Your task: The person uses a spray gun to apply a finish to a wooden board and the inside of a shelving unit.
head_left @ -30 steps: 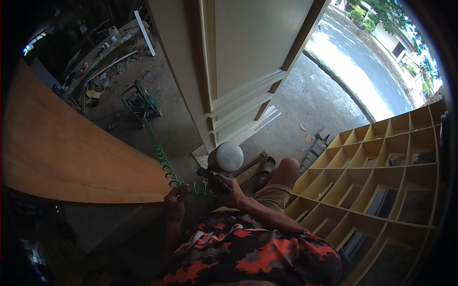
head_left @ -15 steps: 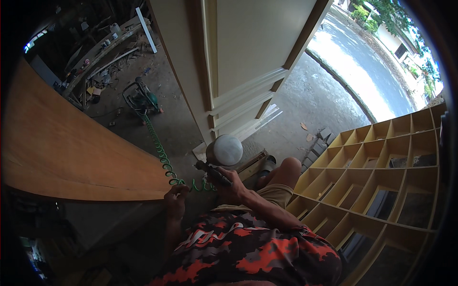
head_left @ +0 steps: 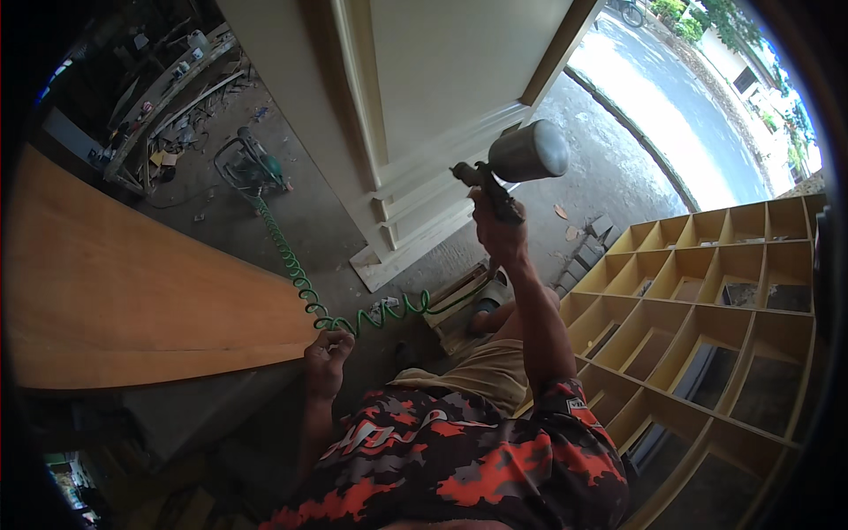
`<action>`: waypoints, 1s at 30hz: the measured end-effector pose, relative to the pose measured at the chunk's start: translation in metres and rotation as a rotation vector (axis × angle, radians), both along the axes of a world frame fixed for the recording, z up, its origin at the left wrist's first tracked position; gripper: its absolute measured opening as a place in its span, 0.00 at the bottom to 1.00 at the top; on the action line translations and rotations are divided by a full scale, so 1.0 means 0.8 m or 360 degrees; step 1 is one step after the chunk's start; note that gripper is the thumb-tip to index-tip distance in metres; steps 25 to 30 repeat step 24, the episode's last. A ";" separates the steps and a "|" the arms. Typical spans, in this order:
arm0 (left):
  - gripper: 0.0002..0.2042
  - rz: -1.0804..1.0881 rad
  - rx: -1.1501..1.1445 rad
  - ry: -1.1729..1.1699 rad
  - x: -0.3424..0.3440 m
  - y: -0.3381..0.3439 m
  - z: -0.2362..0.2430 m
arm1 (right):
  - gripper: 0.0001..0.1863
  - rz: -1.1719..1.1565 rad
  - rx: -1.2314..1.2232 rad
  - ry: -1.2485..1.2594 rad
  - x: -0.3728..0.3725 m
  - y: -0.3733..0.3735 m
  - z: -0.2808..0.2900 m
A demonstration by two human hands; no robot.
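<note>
My right hand (head_left: 500, 225) is raised and wrapped round the grip of a spray gun (head_left: 471, 175) with a rounded metal cup (head_left: 533, 151). The gun is tilted, its nozzle side toward a large pale panel (head_left: 468, 66) with raised trim, apart from it. From the grip a green coiled air hose (head_left: 364, 320) runs left. My left hand (head_left: 327, 353) is closed on the coils, beside the edge of a curved orange-brown wooden board (head_left: 150, 291).
Across the floor the hose reaches a green air compressor (head_left: 252, 166). Farther back stands a cluttered workbench (head_left: 172, 88) with scraps about it. A yellowish wooden shelf unit (head_left: 698, 318) of many compartments stands at the right. A bright road (head_left: 680, 115) lies outside.
My right hand has lifted the spray gun up and to the right, from low in front of me to before the panel. The hose has stretched out; my left hand has hardly moved.
</note>
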State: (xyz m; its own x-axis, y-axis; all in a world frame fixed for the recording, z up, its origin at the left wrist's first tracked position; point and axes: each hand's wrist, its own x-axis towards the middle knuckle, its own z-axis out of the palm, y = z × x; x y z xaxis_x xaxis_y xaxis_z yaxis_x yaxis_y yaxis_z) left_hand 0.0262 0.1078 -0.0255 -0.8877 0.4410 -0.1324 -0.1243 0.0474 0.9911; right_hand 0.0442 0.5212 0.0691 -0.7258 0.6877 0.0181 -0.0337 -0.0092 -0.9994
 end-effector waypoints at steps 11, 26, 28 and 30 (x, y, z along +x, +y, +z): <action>0.06 -0.0414 0.0042 -0.0151 -0.006 0.111 0.030 | 0.22 -0.0466 0.0077 0.0058 0.001 0.283 0.023; 0.07 -0.0574 0.0075 -0.0234 0.011 0.179 0.023 | 0.21 -0.0714 0.0364 -0.0102 -0.013 0.489 0.062; 0.07 -0.0574 0.0075 -0.0234 0.011 0.179 0.023 | 0.21 -0.0714 0.0364 -0.0102 -0.013 0.489 0.062; 0.07 -0.0574 0.0075 -0.0234 0.011 0.179 0.023 | 0.21 -0.0714 0.0364 -0.0102 -0.013 0.489 0.062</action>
